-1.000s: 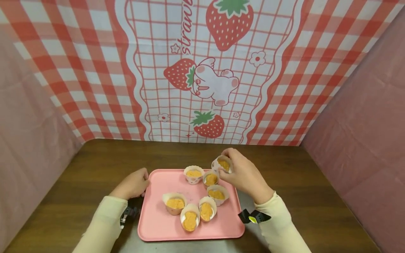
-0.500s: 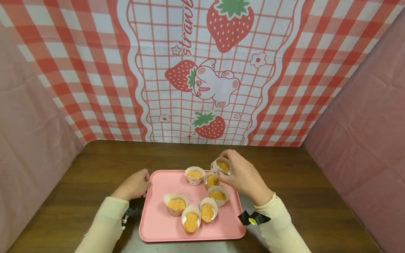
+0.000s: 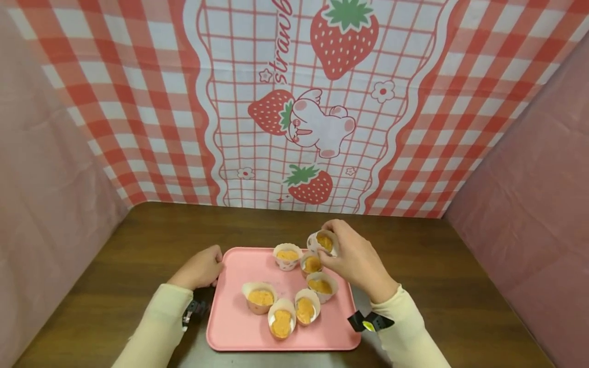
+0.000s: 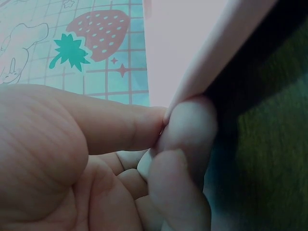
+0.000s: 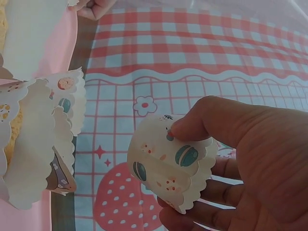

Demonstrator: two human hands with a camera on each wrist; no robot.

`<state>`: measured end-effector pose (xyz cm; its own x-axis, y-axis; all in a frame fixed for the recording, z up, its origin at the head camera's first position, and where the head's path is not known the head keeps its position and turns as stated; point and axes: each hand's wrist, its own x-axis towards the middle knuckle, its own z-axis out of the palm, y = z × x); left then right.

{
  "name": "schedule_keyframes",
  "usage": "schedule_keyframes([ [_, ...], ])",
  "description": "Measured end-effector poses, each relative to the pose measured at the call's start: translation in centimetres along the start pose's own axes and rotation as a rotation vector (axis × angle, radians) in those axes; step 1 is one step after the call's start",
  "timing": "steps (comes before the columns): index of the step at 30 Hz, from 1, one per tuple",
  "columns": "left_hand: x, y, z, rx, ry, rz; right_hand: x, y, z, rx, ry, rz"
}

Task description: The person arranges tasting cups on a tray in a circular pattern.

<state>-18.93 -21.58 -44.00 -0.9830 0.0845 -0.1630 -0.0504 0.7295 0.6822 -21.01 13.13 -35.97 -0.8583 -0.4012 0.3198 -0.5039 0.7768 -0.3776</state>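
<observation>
At the tray's far right corner, my right hand (image 3: 358, 254) grips a paper cupcake cup (image 3: 325, 241) with orange-yellow cake inside. In the right wrist view that cup (image 5: 166, 163) is white with a scalloped rim and printed green and red figures, held between thumb and fingers. My left hand (image 3: 199, 267) is at the left edge of the pink tray (image 3: 234, 327). The left wrist view shows thumb and finger pinching the tray's rim (image 4: 211, 53). Several more filled cupcakes stand on the tray, among them one cupcake (image 3: 287, 257) at the back and another cupcake (image 3: 260, 298) left of the middle.
The tray lies on a dark wooden table (image 3: 106, 296). A checked strawberry-print cloth (image 3: 303, 102) hangs behind it. Pink cloth walls (image 3: 534, 194) close in both sides. Cupcakes stand close together on the tray's right half, just by my right hand.
The head view has shifted slightly, so the scene sits a little further right. Both hands keep their holds, the right on the cupcake and the left on the tray.
</observation>
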Motion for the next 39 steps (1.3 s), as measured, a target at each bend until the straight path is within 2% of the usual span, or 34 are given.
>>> schedule_keyframes([
  [13, 0.1, -0.1, -0.2, -0.031, -0.007, -0.010, 0.0, -0.4, 0.1, -0.013, -0.003, -0.025],
  [19, 0.3, -0.1, -0.5, -0.028, -0.016, -0.006, 0.0, -1.2, 0.8, -0.010, -0.008, -0.075],
  [27, 0.3, -0.2, -0.5, -0.038, -0.024, 0.005, 0.8, -2.9, 2.5, -0.092, -0.134, -0.220],
  [32, 0.4, -0.3, -0.5, -0.034, -0.019, 0.007, 2.3, -4.4, 3.5, -0.139, -0.222, -0.342],
  [39, 0.3, -0.1, -0.4, -0.039, -0.013, 0.005, 4.2, -6.2, 5.5, -0.201, -0.344, -0.447],
])
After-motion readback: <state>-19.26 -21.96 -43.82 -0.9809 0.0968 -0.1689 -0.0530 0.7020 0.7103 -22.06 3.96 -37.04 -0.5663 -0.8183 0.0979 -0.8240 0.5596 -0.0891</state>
